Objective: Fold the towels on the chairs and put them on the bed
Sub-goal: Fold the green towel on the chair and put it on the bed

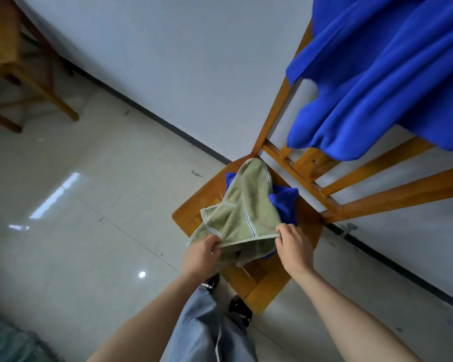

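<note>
From where I stand, the fingers (214, 246) of the left hand (201, 254) are curled around the near hem of the green towel (242, 212). The right hand (294, 246) pinches the same hem further right, at the corner. Both hands are closed on the cloth and neither holds anything else. The hem runs nearly taut between them, which looks like a way of finding a straight edge before making a fold.

From that hem the towel slopes away towards the far side. It is rumpled, and its far end rests on the seat of the chair (262, 291), close to the backrest. Part of the near side sags below the hands.

A crumpled blue towel (285, 202) lies beneath it on the seat, showing at the right and at the far left edge. The seat seems to serve as a folding surface, so the blue one may get dragged along. A larger blue towel (390, 74) hangs over the backrest, far right and well apart from the hands. A second chair (24, 74) stands far left on the floor (89, 205). I cannot make out the bed.
</note>
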